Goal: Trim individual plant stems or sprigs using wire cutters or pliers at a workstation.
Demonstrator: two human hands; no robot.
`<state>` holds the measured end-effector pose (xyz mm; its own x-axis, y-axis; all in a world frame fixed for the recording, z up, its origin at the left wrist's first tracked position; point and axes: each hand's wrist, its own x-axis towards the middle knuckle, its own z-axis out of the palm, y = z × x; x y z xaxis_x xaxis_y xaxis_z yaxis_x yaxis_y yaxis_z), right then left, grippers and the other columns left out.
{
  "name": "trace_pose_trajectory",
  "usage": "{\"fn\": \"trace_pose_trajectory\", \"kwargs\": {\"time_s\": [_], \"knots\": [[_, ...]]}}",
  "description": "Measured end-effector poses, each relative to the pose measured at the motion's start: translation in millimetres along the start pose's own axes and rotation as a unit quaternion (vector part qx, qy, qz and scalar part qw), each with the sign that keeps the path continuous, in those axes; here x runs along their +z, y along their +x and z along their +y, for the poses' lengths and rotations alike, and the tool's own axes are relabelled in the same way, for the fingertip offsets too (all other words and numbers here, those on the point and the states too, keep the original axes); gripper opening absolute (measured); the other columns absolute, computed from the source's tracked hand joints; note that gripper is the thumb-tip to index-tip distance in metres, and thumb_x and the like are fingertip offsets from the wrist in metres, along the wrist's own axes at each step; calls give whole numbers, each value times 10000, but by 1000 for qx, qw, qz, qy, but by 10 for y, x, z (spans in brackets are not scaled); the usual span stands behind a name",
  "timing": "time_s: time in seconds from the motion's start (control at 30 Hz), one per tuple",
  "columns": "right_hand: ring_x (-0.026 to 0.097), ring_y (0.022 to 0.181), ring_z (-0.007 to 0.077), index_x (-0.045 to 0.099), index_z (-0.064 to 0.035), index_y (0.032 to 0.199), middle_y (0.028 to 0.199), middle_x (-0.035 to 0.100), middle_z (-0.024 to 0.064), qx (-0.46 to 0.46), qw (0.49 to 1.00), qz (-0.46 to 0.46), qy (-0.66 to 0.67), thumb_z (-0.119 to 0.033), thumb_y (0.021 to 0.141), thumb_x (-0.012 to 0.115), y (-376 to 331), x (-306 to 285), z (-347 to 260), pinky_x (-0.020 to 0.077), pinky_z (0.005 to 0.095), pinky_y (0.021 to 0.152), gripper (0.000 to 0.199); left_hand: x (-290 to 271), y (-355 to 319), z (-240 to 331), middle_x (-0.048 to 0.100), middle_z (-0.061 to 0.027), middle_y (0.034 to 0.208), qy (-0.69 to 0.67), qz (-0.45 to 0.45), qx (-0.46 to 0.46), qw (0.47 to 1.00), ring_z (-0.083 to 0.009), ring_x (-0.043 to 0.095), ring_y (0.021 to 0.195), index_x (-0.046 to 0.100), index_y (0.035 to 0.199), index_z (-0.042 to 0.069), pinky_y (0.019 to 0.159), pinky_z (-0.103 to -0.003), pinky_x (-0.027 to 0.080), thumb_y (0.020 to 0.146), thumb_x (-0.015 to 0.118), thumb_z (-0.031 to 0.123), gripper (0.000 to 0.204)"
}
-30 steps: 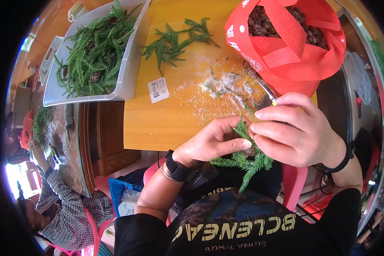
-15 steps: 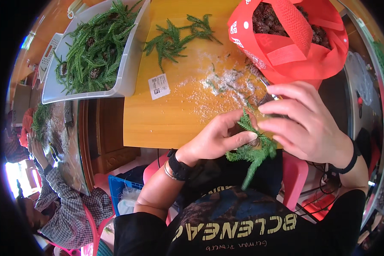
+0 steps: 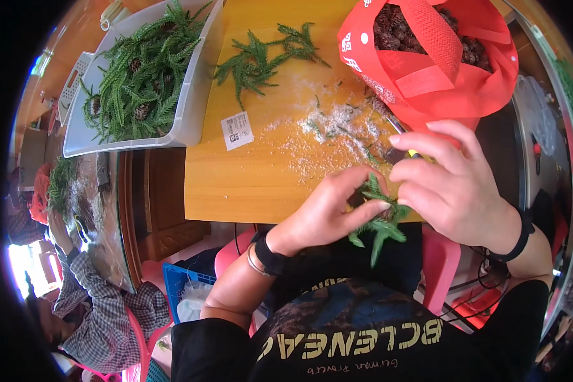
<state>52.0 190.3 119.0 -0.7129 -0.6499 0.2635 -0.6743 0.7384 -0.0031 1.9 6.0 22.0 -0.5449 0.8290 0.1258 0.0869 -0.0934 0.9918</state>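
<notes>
My left hand [image 3: 334,207] pinches a green artificial pine sprig [image 3: 383,239] between thumb and fingers, just off the table's near edge. A brownish bit, perhaps part of a pine cone, shows at the sprig's middle. My right hand [image 3: 449,181] is beside the sprig, its fingers curved and spread apart. The lowest fingertip is at the sprig's edge; whether it touches I cannot tell. Behind the right hand is a tool with a metal part and a yellow-and-black handle [image 3: 415,154], mostly hidden by the fingers.
White crumbs [image 3: 337,124] are scattered over the yellow table [image 3: 235,184]. Loose pine sprigs [image 3: 254,67] and a white label [image 3: 237,131] lie there too. A plastic bin [image 3: 188,105] holds sprigs and cones; a red bag [image 3: 420,83] holds pine cones. A co-worker [image 3: 105,305] sits at left.
The sprig has turned in my left hand, and its lower branch has swung to the right and up. My right hand's upper fingers have spread farther apart.
</notes>
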Motion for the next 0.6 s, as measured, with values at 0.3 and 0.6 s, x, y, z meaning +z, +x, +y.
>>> {"fn": "trace_pose_trajectory", "kwargs": {"time_s": [0.3,0.6], "knots": [[532,995,244,599,-63,815,906,565,32,38,996,4,76,-125,636,675,-2,-20,74,401,432,865,204,0,-32,-20,547,-18,907,-257,-13,-105,961,-96,546,843,484,1037,21,753,-247,456,870,574,91,201],[572,884,197,613,-113,730,871,584,19,-66,993,87,39,-84,624,667,-37,17,81,449,386,790,123,-25,-44,-69,572,-19,854,-386,-76,-102,914,-85,547,749,496,1014,20,705,-238,459,891,537,90,148]]}}
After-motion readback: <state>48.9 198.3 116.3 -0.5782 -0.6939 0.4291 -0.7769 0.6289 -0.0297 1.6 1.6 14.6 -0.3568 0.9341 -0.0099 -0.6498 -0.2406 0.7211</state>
